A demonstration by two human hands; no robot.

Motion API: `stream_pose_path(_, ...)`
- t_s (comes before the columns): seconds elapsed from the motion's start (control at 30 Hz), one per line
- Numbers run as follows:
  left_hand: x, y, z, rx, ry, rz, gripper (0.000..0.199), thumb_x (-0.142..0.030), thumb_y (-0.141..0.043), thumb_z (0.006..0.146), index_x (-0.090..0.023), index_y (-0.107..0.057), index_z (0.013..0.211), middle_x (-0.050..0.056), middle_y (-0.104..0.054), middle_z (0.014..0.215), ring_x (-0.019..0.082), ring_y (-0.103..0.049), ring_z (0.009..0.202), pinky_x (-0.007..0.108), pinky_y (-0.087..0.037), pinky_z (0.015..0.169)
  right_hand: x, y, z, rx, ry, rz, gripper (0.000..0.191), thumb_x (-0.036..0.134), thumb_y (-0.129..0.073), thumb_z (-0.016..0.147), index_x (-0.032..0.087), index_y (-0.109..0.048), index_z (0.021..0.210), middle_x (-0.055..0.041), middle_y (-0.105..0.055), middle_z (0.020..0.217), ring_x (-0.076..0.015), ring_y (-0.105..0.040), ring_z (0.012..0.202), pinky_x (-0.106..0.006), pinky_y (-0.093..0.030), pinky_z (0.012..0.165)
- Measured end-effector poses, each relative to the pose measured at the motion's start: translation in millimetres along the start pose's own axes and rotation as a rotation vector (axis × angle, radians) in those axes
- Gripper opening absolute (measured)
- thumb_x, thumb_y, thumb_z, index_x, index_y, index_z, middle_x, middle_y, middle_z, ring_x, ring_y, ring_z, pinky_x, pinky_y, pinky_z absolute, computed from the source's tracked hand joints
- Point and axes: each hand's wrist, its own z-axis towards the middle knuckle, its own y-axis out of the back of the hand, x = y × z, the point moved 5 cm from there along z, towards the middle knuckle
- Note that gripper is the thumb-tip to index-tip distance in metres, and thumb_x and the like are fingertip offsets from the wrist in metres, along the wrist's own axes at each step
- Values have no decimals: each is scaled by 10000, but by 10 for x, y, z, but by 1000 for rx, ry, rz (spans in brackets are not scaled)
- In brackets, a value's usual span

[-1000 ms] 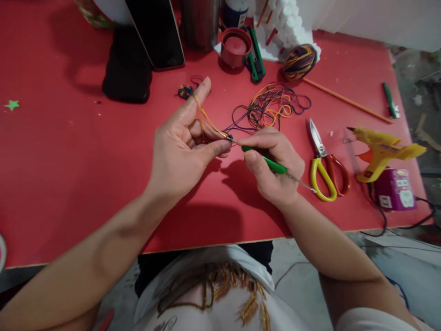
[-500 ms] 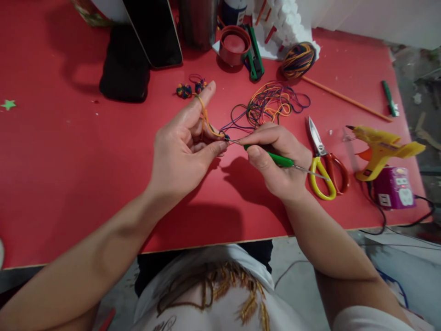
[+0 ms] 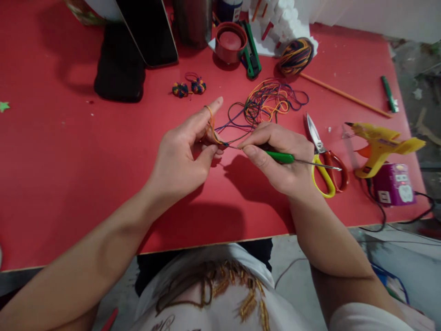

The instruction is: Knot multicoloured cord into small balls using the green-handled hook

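Note:
My left hand (image 3: 189, 149) pinches a small piece of crocheted yarn (image 3: 223, 143) between thumb and fingers, and an orange strand loops over its raised index finger. In my right hand (image 3: 279, 158) is a crochet hook (image 3: 280, 157) with a green handle, its thin metal tip touching the yarn piece. The hook's other metal end points right, over the scissors. From the work, strands run to a loose tangle of multicoloured yarn (image 3: 267, 103) just beyond my hands. Two small multicoloured yarn pieces (image 3: 189, 87) lie beyond my left hand.
Scissors (image 3: 322, 158) with yellow and red handles lie right of my right hand, beside a yellow glue gun (image 3: 382, 145) and a purple box (image 3: 394, 184). Farther back are a yarn ball (image 3: 296, 56), a green cutter (image 3: 252, 53), a red cup (image 3: 230, 43) and a leaning phone (image 3: 149, 32).
My left index finger has lowered and moved slightly right, uncovering the two small yarn pieces. The hook has swung, its rear end shifting right and its tip drawing slightly back.

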Motion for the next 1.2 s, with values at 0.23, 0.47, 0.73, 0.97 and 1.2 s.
stream_pose_path(0.23, -55, -10, 3, 57, 116, -3, 599, -204, -825, 896, -268, -699, 1478, 42, -804, 956, 205, -768, 738, 383, -702, 732, -122, 30, 0, 14, -202, 246, 159, 306, -790, 971, 187, -784, 865, 11, -642, 734, -117, -531, 641, -294, -430, 616)
stream_pose_path(0.47, -58, -34, 14, 70, 184, -128, 587, -210, -863, 873, -275, -721, 1439, 33, -827, 946, 203, -782, 745, 370, -701, 731, -293, -79, -16, 34, -399, 636, 209, 346, -803, 944, 149, -773, 880, 59, -494, 572, -66, -316, 454, -224, -200, 411)
stream_pose_path(0.73, -55, -23, 24, 8, 175, -286, 532, -223, -909, 815, -306, -781, 1324, 38, -843, 1012, 250, -817, 845, 444, -703, 848, -372, -185, -4, -15, -413, 704, 267, 455, -828, 936, 201, -753, 899, 77, -477, 585, -57, -301, 425, -208, -204, 368)
stream_pose_path(0.97, -72, -27, 35, -35, 242, -444, 224, -367, -756, 995, -300, -853, 1186, 39, -842, 931, 244, -814, 822, 431, -709, 776, -383, -181, 1, -33, -419, 723, 294, 482, -831, 924, 201, -750, 894, 90, -450, 572, -53, -276, 424, -198, -199, 365)
stream_pose_path(1.2, 12, -35, 52, -21, 321, -396, 424, -332, -930, 834, -282, -819, 1241, 1, -826, 842, 226, -826, 822, 361, -715, 781, -378, -179, 16, -28, -409, 770, 286, 462, -823, 930, 189, -745, 898, 88, -476, 592, -42, -266, 420, -201, -180, 370)
